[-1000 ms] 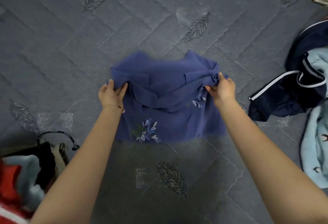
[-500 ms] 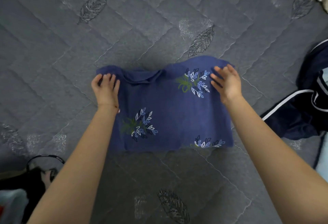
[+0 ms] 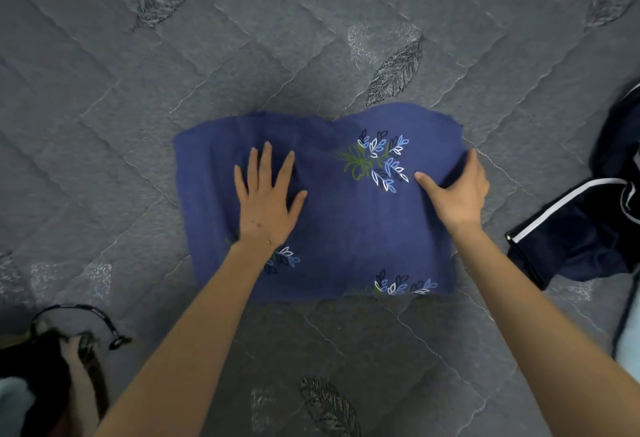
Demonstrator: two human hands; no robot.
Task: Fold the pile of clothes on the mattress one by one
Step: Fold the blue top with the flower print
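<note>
Nearest us, at the lower left, a dark heap [image 3: 41,374] of cloth sits on the grey quilted mattress [image 3: 381,350]. Past it, mid-mattress, the blue top [image 3: 353,228] lies folded into a rough rectangle. It is soft, limp fabric printed with small leaf sprigs, and its far edge is wavy. Our left hand [image 3: 266,201] presses flat on its left half, fingers [image 3: 266,163] straight and spread. Our right hand [image 3: 459,194] sits at the right edge, thumb laid on top; we cannot tell whether the other fingers curl under the cloth. We judge this to be smoothing before another fold. Next we need a firm hold on one side edge and an even carry across, since such cloth creases readily. Off to the right, apart, a navy garment [image 3: 571,228] with white piping lies crumpled, and stitched leaf shapes dot the mattress beyond.
</note>
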